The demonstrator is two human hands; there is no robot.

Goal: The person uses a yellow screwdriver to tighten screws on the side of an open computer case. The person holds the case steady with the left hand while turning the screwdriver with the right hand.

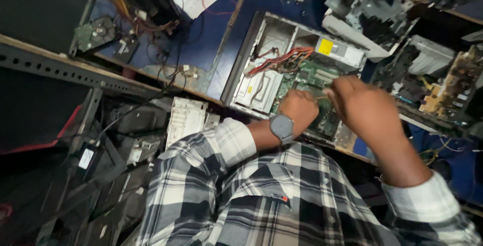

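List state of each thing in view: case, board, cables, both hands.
Grey metal desktop computer case: lying flat, side panel off, inside exposed.
Green circuit board: mounted inside the case.
Red and orange cable bundle: plugged in, draped across the case interior.
Left hand: curled grip over the board; contents not visible.
Right hand: blurred, fingers pinching a thin pale piece above the board.
Grey round wristwatch: strapped on the left wrist.

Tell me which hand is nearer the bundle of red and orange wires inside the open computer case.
Left. The left hand sits just below the wire bundle; the right hand is farther off, to its lower right.
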